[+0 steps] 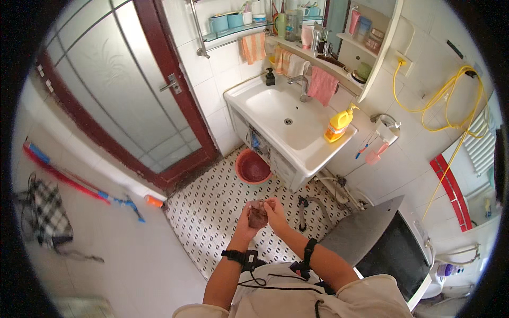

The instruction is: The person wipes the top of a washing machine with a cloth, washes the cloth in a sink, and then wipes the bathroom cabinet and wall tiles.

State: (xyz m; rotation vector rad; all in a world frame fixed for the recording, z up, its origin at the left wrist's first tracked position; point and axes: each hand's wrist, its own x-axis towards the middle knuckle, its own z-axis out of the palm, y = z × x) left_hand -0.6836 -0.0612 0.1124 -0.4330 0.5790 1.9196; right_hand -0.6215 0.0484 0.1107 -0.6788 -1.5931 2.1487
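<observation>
In front of my body, above the patterned floor, both hands are brought together around a small brownish, rounded, crumpled thing (258, 216); its kind I cannot make out. My left hand (244, 222) cups it from the left and below. The fingers of my right hand (275, 213) are closed on its upper right edge. Each wrist wears a black strap, with a dark cable between them. Beyond the hands, a reddish basin (254, 165) stands on the floor by the sink cabinet.
The white sink (275, 114) has a faucet (303, 87), a black pump bottle (270, 77) and a yellow pump bottle (339, 124). A grey-lidded machine (366, 225) stands close on my right. The glazed door (122, 79) is shut at left. A floor pipe (302, 214) lies ahead right.
</observation>
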